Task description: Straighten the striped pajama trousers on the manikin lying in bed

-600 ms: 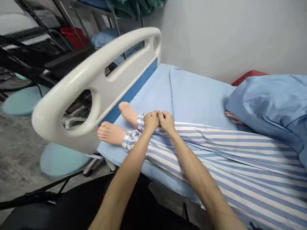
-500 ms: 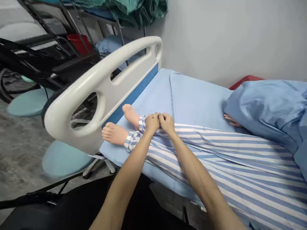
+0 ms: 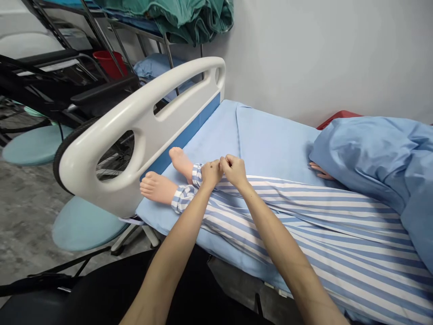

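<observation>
**Hands:** left hand [image 3: 210, 175] and right hand [image 3: 234, 170] together, curled, fingertips meeting; clamp on cloth: cannot tell.
**Work site:** striped trouser legs [image 3: 270, 216] of a manikin, directly beneath both hands, near the ankle end.
**Cuffs:** checked cuffs [image 3: 184, 198] just beside left hand.
**Feet:** manikin feet [image 3: 157, 188] bare, near the footboard.
**End edge:** white footboard [image 3: 135, 131] just past the feet, narrow strip of blue bedsheet [image 3: 270, 140] between.
**Open room:** wide bedsheet area beyond the right hand, up to the blue blanket [image 3: 368, 153].

Since the earlier frames the head-worn view has tilted up and levelled: more of the green cloth [image 3: 176, 13] on the rack shows, and the red bucket [image 3: 108, 63] stands whole. The right hand [image 3: 234, 171] sits slightly higher above the striped trousers [image 3: 304, 216], just beside the left hand [image 3: 210, 175].
</observation>
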### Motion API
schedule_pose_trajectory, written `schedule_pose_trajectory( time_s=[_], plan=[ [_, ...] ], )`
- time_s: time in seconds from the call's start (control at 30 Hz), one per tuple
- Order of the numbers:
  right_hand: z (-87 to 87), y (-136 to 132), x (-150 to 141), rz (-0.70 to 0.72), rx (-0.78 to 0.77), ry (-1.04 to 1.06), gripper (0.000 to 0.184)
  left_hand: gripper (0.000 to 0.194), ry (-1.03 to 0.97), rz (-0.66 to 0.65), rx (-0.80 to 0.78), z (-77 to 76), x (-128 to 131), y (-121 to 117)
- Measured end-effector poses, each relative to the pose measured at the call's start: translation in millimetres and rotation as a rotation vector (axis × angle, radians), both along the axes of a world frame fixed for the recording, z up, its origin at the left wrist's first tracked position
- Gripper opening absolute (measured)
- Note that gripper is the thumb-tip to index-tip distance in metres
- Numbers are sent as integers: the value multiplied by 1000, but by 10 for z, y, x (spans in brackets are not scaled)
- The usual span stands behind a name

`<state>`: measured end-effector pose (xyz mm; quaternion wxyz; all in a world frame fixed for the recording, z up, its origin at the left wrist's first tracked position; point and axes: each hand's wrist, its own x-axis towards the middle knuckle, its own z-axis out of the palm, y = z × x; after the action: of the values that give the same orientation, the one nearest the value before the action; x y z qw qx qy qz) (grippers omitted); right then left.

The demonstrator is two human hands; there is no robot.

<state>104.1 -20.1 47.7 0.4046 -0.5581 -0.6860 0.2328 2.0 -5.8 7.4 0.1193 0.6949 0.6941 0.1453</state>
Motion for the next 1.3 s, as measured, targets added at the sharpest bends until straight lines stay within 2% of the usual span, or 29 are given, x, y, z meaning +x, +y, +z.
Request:
schedule_pose_trajectory(
  time_s=[0.1, 0.2, 0.4, 0.5, 0.6, 0.7, 0.8, 0.87, 0.97, 1.03, 1.2, 1.3],
  plan=[
    [-311, 38, 71, -29, -69, 32, 42, 42, -31, 11, 45, -37, 13, -9],
    [-442, 74, 99, -51, -85, 56, 43, 44, -49, 27, 44, -51, 29, -6],
    [-419, 90, 51, -64, -107, 22, 43, 32, -124, 27, 15, -42, 27, 15],
    [-426, 92, 55, -59, -101, 93, 46, 33, -230, 49, 58, 38, 58, 19],
    [-427, 105, 85, -43, -85, 222, 51, 36, -403, 60, 143, 212, 148, 14],
    [-417, 122, 118, -70, -87, 331, 53, 42, -684, 67, 243, 373, 278, 0],
    [-414, 131, 134, -90, -98, 368, 51, 44, -879, 125, 283, 362, 377, -14],
    [-417, 133, 132, -115, -96, 367, 50, 43, -840, 146, 247, 250, 396, -20],
    [-421, 133, 113, -159, -81, 329, 50, 41, -638, 115, 144, 51, 367, -21],
    [-424, 129, 95, -171, -76, 283, 49, 41, -533, 95, 117, -29, 340, -20],
    [-436, 101, 54, -199, -74, 187, 48, 42, -434, 104, 133, -42, 320, -31],
    [-353, 80, 54, -202, -90, 133, 47, 42, -417, 121, 154, -25, 322, -48]
  ],
)
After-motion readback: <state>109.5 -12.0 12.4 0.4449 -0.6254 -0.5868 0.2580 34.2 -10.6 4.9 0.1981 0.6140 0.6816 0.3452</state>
